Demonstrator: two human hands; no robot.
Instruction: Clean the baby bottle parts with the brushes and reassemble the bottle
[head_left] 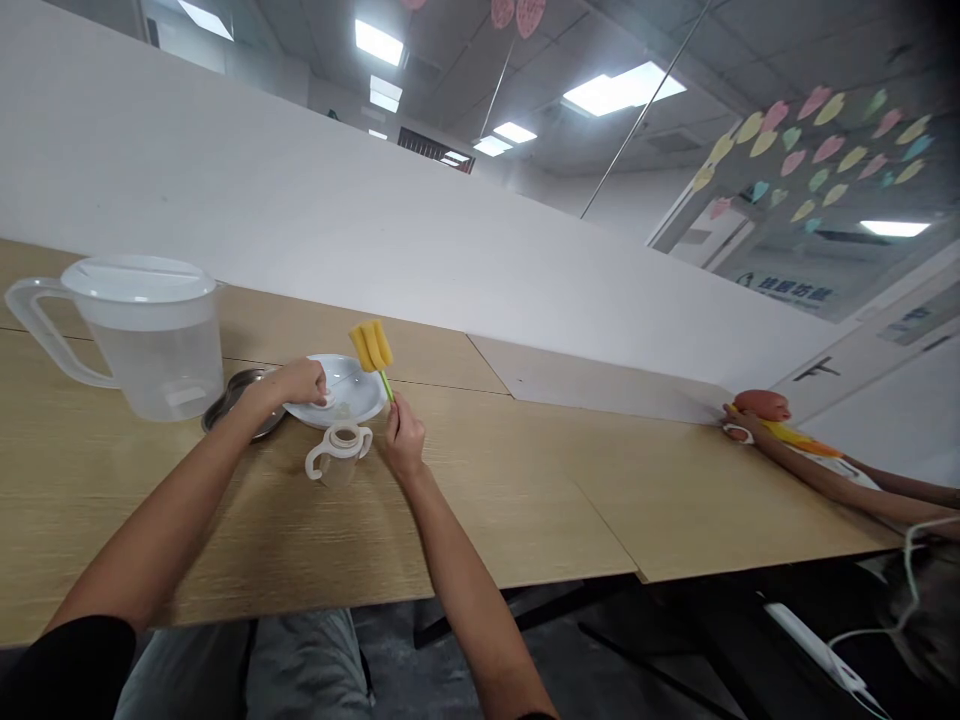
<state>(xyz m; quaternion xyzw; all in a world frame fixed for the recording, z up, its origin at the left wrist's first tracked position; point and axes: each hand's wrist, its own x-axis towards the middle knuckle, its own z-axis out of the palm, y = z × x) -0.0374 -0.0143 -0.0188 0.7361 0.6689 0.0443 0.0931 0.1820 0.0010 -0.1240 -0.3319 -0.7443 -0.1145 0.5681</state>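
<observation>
The work looks partway along: the two-handled cup (339,470) stands upright on the worktop (487,500), its ringed mouth open, just on the near side of the white bowl (365,392), and the yellow sponge brush (372,346) is out of it, raised by the bowl's right rim. A small white piece (323,399) is apart from the cup, at the bowl; whether it belongs to the cup cannot be told. The right hand (406,436) has a closed grip around the brush's green handle, sponge end up, with the forearm reaching forward and slightly leftward. The left hand (298,381) reaches across the steel dish (271,421) to the bowl, palm down, fingers curled beside the white piece; whether that grip has hold of it I cannot tell. The lidded jug (161,345) stands upright further left.
</observation>
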